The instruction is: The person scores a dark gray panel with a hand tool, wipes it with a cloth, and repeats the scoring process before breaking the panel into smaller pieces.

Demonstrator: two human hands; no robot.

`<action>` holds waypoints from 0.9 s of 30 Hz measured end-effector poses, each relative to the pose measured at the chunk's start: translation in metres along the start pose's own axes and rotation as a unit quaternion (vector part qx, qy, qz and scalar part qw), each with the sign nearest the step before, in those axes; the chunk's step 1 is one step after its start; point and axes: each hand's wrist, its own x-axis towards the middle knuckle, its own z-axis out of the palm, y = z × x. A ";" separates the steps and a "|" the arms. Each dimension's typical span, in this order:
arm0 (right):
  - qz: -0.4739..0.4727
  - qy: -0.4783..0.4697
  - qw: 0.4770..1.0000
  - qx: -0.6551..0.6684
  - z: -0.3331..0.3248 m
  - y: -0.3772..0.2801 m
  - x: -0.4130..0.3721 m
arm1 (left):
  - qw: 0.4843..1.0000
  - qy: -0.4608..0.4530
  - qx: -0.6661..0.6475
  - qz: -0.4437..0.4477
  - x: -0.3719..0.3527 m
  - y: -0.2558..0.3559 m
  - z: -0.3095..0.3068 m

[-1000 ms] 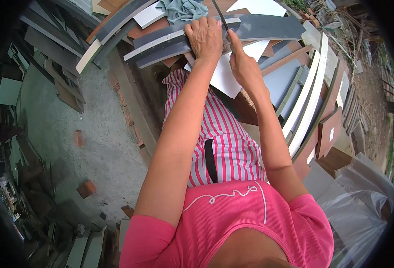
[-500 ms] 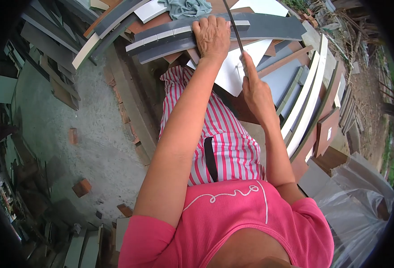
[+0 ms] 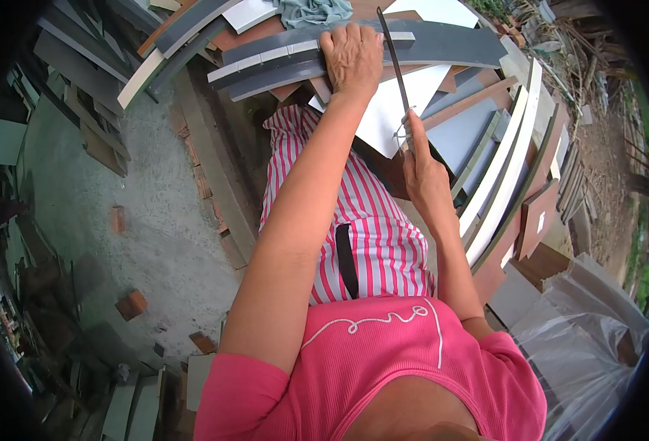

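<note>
My left hand (image 3: 351, 60) presses down near the middle of a narrow grey strip (image 3: 265, 59) with a pale, segmented edge, its fingers curled over the far side. The strip lies on a wider dark grey board (image 3: 453, 45). My right hand (image 3: 425, 173) is closed round the handle of a saw (image 3: 398, 70) with a long, thin, dark blade. The blade points away from me and crosses the grey strip just right of my left hand. A thin wire-like piece shows by the saw's handle.
A crumpled grey-green cloth (image 3: 313, 11) lies behind the boards. White strips (image 3: 512, 158) and brown panels (image 3: 541, 209) are stacked at the right. Loose bricks (image 3: 131, 304) dot the concrete floor (image 3: 170, 257) at the left. Clear plastic sheeting (image 3: 582, 345) covers something at lower right.
My right hand has drawn the saw back towards my body, and the blade's far tip now shows. My left hand stays in place on the grey strip.
</note>
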 end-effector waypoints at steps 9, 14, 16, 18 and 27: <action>-0.046 0.036 0.998 -0.009 0.010 -0.005 0.085 | 1.000 0.006 0.005 0.002 0.002 -0.001 -0.002; 0.020 -0.004 1.000 -0.016 0.005 -0.004 0.036 | 1.000 -0.012 0.004 -0.007 0.002 0.001 -0.002; 0.015 -0.003 1.000 -0.001 0.006 0.003 0.006 | 1.000 0.007 0.010 0.003 0.001 0.000 0.000; 0.032 -0.022 0.999 0.021 0.003 0.002 -0.008 | 1.000 0.005 0.008 0.003 0.001 0.000 0.001; 0.002 0.010 1.000 0.028 0.008 -0.011 0.084 | 1.000 -0.004 0.013 0.004 0.002 0.001 -0.003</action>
